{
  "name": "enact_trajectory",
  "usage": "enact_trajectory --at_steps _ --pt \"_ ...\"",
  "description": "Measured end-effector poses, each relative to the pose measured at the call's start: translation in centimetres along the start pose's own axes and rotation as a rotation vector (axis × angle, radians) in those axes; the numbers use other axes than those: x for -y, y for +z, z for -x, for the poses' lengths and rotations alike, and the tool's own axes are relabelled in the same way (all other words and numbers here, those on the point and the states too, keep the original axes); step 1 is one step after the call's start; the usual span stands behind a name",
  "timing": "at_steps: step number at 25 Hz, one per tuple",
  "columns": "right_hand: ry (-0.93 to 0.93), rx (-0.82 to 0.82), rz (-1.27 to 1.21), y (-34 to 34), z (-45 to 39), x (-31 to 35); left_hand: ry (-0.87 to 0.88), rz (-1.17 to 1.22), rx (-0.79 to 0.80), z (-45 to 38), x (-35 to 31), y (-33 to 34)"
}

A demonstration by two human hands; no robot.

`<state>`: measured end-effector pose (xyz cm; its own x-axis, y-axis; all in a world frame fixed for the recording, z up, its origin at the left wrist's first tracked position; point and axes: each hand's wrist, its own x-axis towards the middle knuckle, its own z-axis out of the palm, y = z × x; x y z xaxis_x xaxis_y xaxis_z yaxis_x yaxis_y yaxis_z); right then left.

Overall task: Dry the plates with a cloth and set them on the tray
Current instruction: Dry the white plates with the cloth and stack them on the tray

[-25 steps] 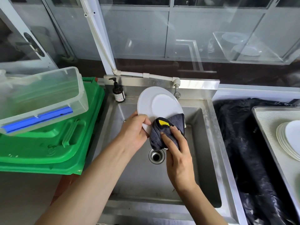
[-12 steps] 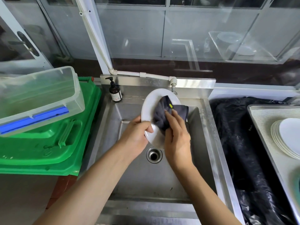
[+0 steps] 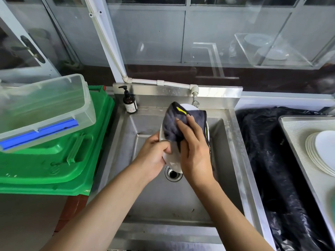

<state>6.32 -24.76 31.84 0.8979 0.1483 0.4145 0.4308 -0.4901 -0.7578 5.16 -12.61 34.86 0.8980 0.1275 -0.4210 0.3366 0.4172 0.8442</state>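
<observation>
The left hand point(image 3: 154, 154) has its grip curled round the lower rim of a white plate point(image 3: 172, 163), holding it nearly on edge over the sink point(image 3: 181, 201), probably so drips fall into the basin. The right hand point(image 3: 194, 153) presses a dark cloth point(image 3: 172, 124) flat against the plate's face, fingers fairly straight, not clenched. Dried plates point(image 3: 320, 151) lie stacked on the tray point(image 3: 293, 131) at right; the pump bottle's point(image 3: 129, 104) label is too small to read.

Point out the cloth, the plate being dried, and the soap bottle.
cloth point(image 3: 172, 127), head view, dark fold left of the fingers.
plate point(image 3: 172, 161), head view, bare lower rim.
soap bottle point(image 3: 130, 104), head view, brown body.
</observation>
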Motion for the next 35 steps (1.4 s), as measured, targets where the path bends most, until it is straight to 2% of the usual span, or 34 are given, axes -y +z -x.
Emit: enact_trajectory --at_steps 2,3,6,7,8,11,12,13,16,18,20,25,26,29,30,35 --pt "-0.080 0.022 0.055 -0.3 -1.1 -0.4 0.017 -0.025 0.003 0.0 0.1 -0.1" --pt "-0.054 -0.004 0.072 -0.6 -2.0 -0.9 0.022 -0.046 0.005 0.1 0.1 0.0" --pt "0.234 -0.115 0.010 -2.2 -4.1 -2.2 0.012 -0.090 -0.018 0.5 0.2 0.1" --pt "0.267 -0.128 0.005 -2.2 -4.2 -2.0 0.008 -0.097 -0.016 0.6 0.1 0.3" --pt "0.235 -0.122 0.010 -2.1 -4.0 -1.4 0.003 -0.107 -0.011 0.7 0.0 0.4" --pt "-0.083 -0.027 0.066 -0.7 -3.0 0.5 0.011 -0.086 -0.001 0.6 0.2 0.7" --pt "-0.151 -0.007 0.089 -0.5 -3.1 0.6 0.012 -0.068 0.002 0.5 0.2 0.6" --pt "-0.142 -0.016 0.097 -0.6 -3.4 0.3 0.008 -0.058 0.009 0.4 0.3 0.4" --pt "0.193 -0.151 0.008 -2.3 -4.6 -1.9 0.007 -0.033 0.023 0.4 -0.6 0.0" --pt "0.291 -0.176 -0.023 -3.1 -4.5 -2.8 -0.002 -0.023 0.020 0.1 -0.9 -0.1" --pt "0.174 -0.173 -0.003 -2.5 -3.6 -1.7 -0.011 0.008 0.008 0.0 -0.9 0.3" --pt "-0.130 0.035 0.033 -0.9 -1.4 0.4 0.030 0.118 0.028 -0.5 -0.7 0.6" --pt "-0.102 0.011 0.033 -1.4 -1.9 -0.2 0.028 0.113 0.020 -0.6 -0.8 0.4" --pt "0.167 -0.174 0.010 -2.7 -2.7 -2.0 -0.007 0.069 -0.001 -0.3 -0.8 0.0" --pt "0.199 -0.196 0.012 -2.6 -2.5 -2.1 -0.012 0.068 0.004 -0.2 -0.7 0.2" --pt "-0.085 0.017 0.021 -1.6 0.7 -1.6 0.028 0.117 -0.016 -0.5 -1.0 0.7"
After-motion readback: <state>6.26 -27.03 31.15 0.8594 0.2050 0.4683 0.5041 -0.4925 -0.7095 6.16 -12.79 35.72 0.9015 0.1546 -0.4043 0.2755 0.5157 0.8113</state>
